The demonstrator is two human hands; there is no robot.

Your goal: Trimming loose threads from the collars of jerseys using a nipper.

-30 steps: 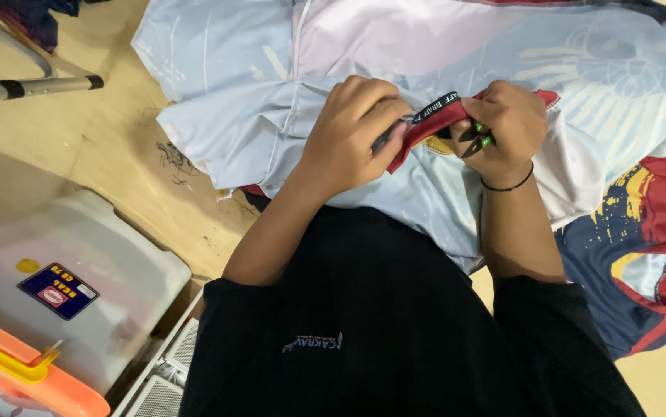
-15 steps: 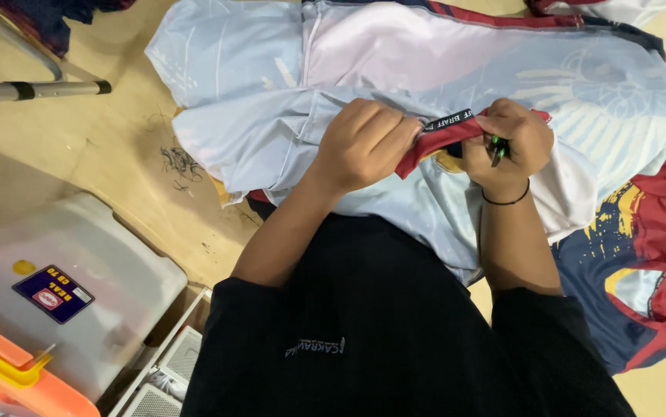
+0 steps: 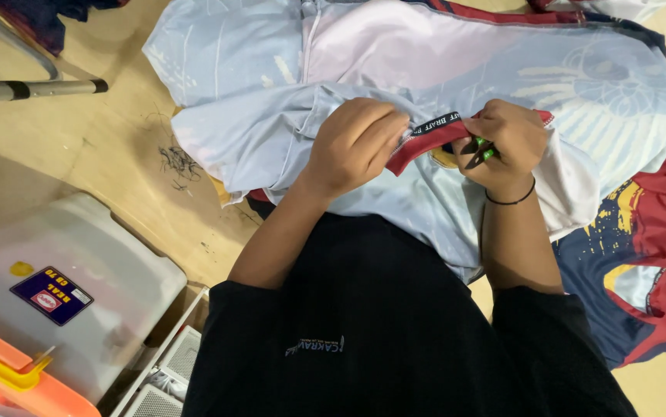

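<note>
Here we pinch the red collar band point(image 3: 426, 143) between both hands — it runs left to right. Left hand point(image 3: 356, 143) grips its end; right hand point(image 3: 507, 143) also clasps green-handled snips point(image 3: 481, 150).

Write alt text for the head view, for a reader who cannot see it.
Seen from above, a person's left hand and right hand pinch the red hem of a pale shirt spread on a wooden table; the right hand also holds small green snips. A clear bin sits lower left.

Wooden table point(image 3: 93, 154) carries pale jersey point(image 3: 271, 62), thread scraps point(image 3: 178, 164).
</note>
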